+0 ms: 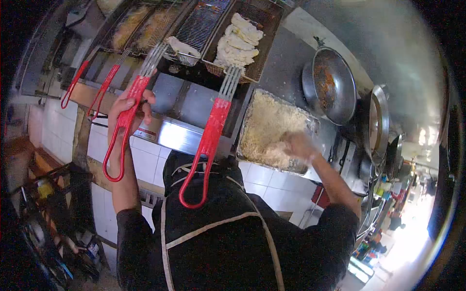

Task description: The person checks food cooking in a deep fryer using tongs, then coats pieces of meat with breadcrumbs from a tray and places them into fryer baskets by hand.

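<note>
My left hand (127, 105) is closed around the red handle (127, 120) of a wire fryer basket (203, 24). A single white-coated piece (182, 47) lies at that basket's near end. Beside it stands a second fryer basket (267, 58), holding several pale, flour-coated pieces (239, 42); its red handle (212, 131) points toward my body. Over on the right, my right hand (297, 145) is in a metal tray (316, 127) of pale, crumbly breading (272, 123). Motion smears its fingers, and whether it holds anything is hidden.
Two more red-handled baskets (145, 29) sit at the far left with food in bubbling oil. A steel bowl (335, 85) with orange-brown residue rests right of the tray, near another metal pan (377, 123). White tiles (148, 165) line the counter front.
</note>
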`<state>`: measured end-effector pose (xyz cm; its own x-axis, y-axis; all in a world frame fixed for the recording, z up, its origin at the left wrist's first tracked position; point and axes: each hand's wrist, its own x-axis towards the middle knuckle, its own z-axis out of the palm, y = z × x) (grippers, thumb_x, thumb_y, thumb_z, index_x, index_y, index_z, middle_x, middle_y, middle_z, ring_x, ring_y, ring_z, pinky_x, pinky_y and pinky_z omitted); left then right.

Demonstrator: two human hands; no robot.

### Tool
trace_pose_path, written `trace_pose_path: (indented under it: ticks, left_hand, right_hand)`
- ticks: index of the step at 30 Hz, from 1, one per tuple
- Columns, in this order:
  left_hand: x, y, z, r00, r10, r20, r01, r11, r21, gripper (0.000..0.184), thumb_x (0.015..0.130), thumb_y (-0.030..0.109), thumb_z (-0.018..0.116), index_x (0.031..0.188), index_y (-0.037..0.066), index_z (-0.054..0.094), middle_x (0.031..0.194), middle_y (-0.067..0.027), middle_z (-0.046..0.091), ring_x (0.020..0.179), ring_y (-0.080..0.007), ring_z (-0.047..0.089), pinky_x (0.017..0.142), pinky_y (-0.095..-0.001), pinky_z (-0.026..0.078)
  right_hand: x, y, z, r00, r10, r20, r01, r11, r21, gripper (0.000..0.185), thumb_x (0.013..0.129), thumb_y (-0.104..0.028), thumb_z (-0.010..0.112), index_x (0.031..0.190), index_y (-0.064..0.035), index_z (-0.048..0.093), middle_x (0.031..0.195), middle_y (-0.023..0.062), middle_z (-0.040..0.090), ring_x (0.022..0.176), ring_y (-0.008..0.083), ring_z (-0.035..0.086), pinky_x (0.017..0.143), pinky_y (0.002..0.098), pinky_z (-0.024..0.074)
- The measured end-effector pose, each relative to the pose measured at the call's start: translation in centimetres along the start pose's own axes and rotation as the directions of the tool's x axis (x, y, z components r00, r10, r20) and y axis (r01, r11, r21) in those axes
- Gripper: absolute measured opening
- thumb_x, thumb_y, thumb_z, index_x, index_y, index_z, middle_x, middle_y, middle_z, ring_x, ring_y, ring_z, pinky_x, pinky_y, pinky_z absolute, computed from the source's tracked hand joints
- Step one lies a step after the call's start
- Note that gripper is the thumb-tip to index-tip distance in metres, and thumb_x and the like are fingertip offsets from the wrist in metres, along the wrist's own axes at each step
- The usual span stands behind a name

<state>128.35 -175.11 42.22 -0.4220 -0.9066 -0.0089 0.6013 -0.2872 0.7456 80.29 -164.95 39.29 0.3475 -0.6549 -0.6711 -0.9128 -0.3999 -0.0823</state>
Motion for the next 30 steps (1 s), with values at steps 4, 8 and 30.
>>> trace_pose_path:
  ticks: [4, 8, 30]
  left_hand:
    - [-0.1, -0.2, -0.4, 0.999, -0.036, -0.016, 0.037, 0.999, 0.027, 0.076, 0.075, 0.027, 0.056, 0.134, -0.007, 0.022, 0.089, -0.0157, 0.057, 0.055, -0.0198, 0.058, 0.051, -0.0272, 0.049]
    - [-0.2, 0.6, -0.4, 0.997, -0.079, 0.014, 0.078, 0.995, 0.059, 0.076, 0.074, 0.028, 0.056, 0.133, -0.007, 0.024, 0.091, -0.0164, 0.058, 0.057, -0.021, 0.06, 0.051, -0.0284, 0.049]
    - [0.2, 1.9, -2.2, 0.95, -0.083, 0.302, 0.129, 0.983, -0.132, 0.056, 0.085, 0.02, 0.052, 0.133, 0.009, 0.026, 0.104, -0.0247, 0.056, 0.073, -0.0272, 0.065, 0.058, -0.028, 0.05]
  right_hand:
    - [-0.9, 3.1, 5.0, 0.98, -0.02, -0.197, 0.056, 0.982, 0.18, 0.049, 0.067, -0.028, 0.066, 0.111, -0.0082, 0.059, 0.106, 0.0148, 0.06, 0.09, 0.0315, 0.06, 0.082, 0.0408, 0.0465]
    - [-0.6, 5.0, 4.3, 0.989, 0.13, -0.064, -0.06, 0.771, 0.634, 0.057, 0.064, -0.024, 0.074, 0.112, -0.0002, 0.056, 0.106, 0.0173, 0.061, 0.093, 0.0275, 0.06, 0.081, 0.0364, 0.0472]
    - [29.6, -13.6, -30.8, 0.74, -0.022, -0.672, 0.097, 0.992, 0.075, 0.027, 0.07, -0.023, 0.063, 0.083, 0.0008, 0.063, 0.085, 0.0192, 0.062, 0.078, 0.0335, 0.06, 0.07, 0.0394, 0.0463]
